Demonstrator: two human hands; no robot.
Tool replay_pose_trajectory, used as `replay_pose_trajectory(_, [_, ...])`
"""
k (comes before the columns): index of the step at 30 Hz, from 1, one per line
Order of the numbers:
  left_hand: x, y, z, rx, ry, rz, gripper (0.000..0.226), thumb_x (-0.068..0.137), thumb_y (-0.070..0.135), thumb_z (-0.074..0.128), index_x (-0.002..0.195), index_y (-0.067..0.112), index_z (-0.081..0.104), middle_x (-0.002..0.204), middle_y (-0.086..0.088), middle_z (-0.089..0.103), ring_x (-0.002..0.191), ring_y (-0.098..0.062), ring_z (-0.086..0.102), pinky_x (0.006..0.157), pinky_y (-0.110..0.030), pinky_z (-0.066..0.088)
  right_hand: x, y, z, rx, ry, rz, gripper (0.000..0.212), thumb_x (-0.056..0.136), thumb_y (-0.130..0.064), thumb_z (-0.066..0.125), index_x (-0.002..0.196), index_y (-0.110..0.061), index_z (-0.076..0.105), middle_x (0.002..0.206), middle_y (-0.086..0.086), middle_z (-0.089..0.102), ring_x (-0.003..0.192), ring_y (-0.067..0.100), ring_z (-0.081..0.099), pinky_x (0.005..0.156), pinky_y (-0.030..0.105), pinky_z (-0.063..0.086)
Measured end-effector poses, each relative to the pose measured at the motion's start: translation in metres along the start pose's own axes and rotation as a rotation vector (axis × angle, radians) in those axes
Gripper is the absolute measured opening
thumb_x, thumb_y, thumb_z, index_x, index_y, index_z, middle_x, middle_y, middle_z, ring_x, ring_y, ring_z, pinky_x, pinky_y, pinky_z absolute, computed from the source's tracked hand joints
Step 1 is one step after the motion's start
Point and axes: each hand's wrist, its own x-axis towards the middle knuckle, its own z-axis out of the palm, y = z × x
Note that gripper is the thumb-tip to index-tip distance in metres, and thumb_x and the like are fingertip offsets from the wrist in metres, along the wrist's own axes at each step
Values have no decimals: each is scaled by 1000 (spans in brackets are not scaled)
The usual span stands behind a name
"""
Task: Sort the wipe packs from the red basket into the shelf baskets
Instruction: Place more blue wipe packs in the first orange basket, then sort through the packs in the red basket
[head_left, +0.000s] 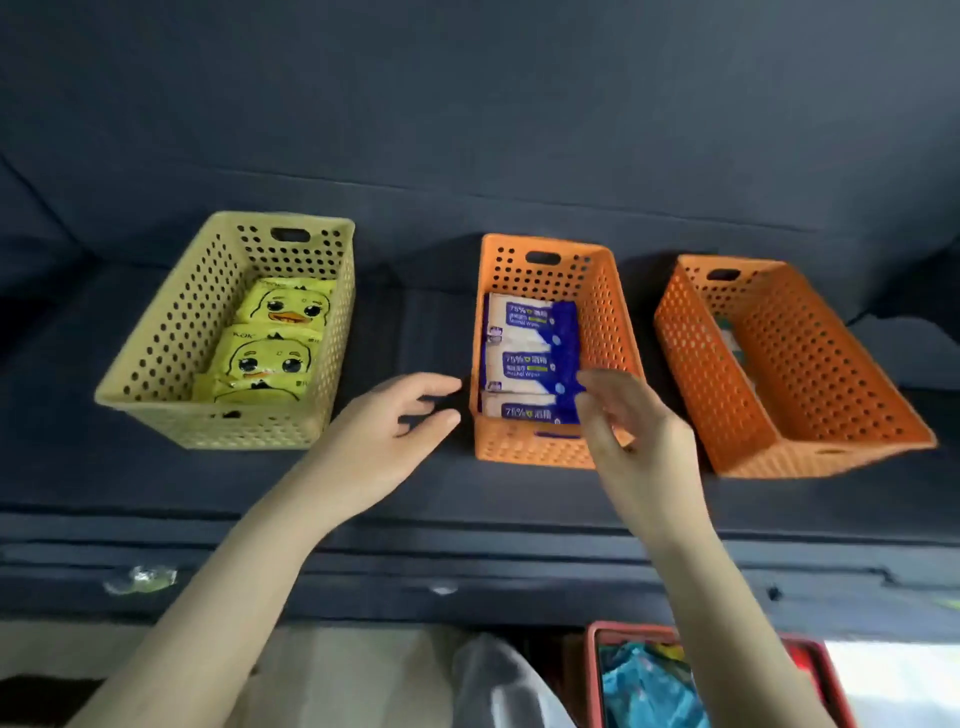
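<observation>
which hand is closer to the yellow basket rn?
Left. The left hand hovers just right of the yellow basket, in the gap between it and the middle orange basket. The right hand is over that basket's front right corner, farther off.

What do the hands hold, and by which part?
The left hand holds nothing. The right hand is at the right edge of a blue alcohol wipe pack; a grip cannot be told.

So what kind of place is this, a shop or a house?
Probably a house, though I can't be sure. The yellow basket and two orange baskets sit on a dark padded ledge, like a sofa, with no price tags, and a red basket waits below.
</observation>
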Motion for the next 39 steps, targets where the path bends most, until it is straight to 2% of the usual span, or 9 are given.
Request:
replay_pose_trajectory(4, [-93,-23,15,-141,-44,55,27,96,20,58,119,33,63,114,23,66,107,11,58,82,0,40,-126,-4,-3,-54,62,80,20,94,-22,63,113,-29,65,109,-14,69,100,2,65,82,12,47])
replay_pose_trajectory(7, [-150,-42,39,-235,-127,33,25,97,19,57,113,35,66,113,25,67,108,7,60,86,-7,44,-209,-4,-6,-96,71,219,27,91,-19,66,115,-32,65,107,-19,68,94,-3,65,77,9,47])
replay_pose_trajectory(11, [-190,-60,85,-238,-225,19,21,97,21,57,110,33,67,111,25,68,106,5,61,92,-18,45,-288,19,-20,-140,86,352,27,90,-21,67,117,-24,69,106,-20,67,98,-1,64,88,16,48])
replay_pose_trajectory(17, [-193,-77,194,-184,-440,-53,21,96,14,58,106,31,65,105,18,69,100,6,62,90,-15,48,-362,115,-53,-102,188,719,26,90,-17,66,116,-22,68,103,-14,68,98,12,66,90,42,54])
replay_pose_trajectory(21, [-172,-78,286,-158,-527,-208,20,97,9,55,115,10,63,110,2,64,94,1,60,78,-6,46,-370,199,-95,-105,161,898,27,91,-19,65,118,-12,65,115,3,70,107,20,66,94,35,51])
replay_pose_trajectory(23, [-158,-88,333,-130,-542,-318,26,97,14,56,123,9,60,116,-2,63,102,-10,59,78,-14,44,-367,242,-116,-115,136,966,29,92,-20,64,118,-10,64,116,8,70,107,24,66,91,35,51])
replay_pose_trajectory(29, [-119,-143,474,-115,-464,-740,58,94,30,61,145,12,39,145,-8,47,122,-20,53,103,-37,43,-350,383,-159,-144,-8,1107,35,93,-27,59,124,-9,62,123,7,67,113,25,62,89,30,47])
replay_pose_trajectory(34, [-94,-204,560,-20,-348,-922,78,90,37,65,152,15,24,153,-8,37,135,-26,44,108,-33,36,-333,495,-144,-148,-110,1155,42,98,-35,53,130,-9,55,130,9,62,119,26,57,90,29,43])
replay_pose_trajectory(39, [-82,-257,616,267,-155,-926,64,85,47,65,135,10,48,136,-13,55,122,-33,54,103,-42,44,-332,581,-107,-116,-237,1275,53,95,-47,54,125,-4,56,112,13,64,102,30,61,67,28,37])
